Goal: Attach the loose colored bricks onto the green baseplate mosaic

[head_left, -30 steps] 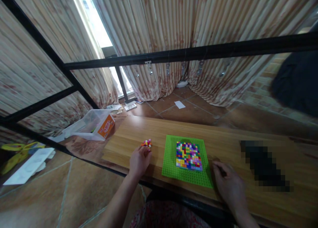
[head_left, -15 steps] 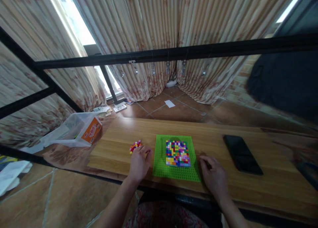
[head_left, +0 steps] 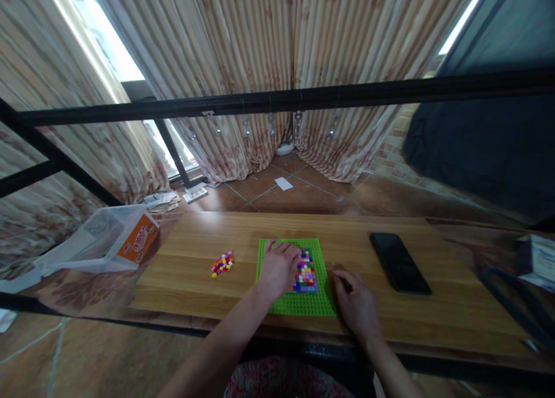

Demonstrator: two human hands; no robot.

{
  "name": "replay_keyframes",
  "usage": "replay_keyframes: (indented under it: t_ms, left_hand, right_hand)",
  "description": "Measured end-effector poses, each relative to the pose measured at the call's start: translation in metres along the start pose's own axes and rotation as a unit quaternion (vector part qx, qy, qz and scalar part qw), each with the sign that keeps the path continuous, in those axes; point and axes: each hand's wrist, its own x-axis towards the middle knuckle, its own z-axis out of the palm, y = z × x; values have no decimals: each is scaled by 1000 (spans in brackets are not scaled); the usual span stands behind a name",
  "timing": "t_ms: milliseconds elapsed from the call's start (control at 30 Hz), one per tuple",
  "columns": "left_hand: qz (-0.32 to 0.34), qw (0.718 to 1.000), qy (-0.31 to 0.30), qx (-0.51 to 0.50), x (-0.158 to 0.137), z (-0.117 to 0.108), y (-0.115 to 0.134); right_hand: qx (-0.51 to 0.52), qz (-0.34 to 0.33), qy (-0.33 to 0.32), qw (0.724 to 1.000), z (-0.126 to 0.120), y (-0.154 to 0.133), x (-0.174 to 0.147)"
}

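Left hand (head_left: 280,268) further right, label (head_left: 139,240) illegible

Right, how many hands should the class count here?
2: the left hand over the green studded baseplate, partly covering its multicoloured brick mosaic; the right hand beside the baseplate's right edge. No others show.

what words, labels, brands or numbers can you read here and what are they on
None can be read for certain.
Orange label on the clear plastic box: pale characters, too blurred.
Flat white item on the floor: dark marks, too small.
White package at the right edge: print too blurred.
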Motion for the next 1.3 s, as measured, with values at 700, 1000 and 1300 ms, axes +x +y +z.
replay_keyframes:
  t_ms: [700, 1000, 1300]
  left_hand:
    - [-138, 977, -4, -162, 19, 17, -11]
    - [-186, 945, -114, -244, 32, 15, -22]
    - [-207, 915, -201, -280, 52, 15, -30]
  right_hand:
    - [-10, -12, 1, 1000, 0, 2, -1]
    - [-20, -12, 2, 1000, 1, 3, -1]
    - [-20, 0, -8, 1000, -1, 1, -1]
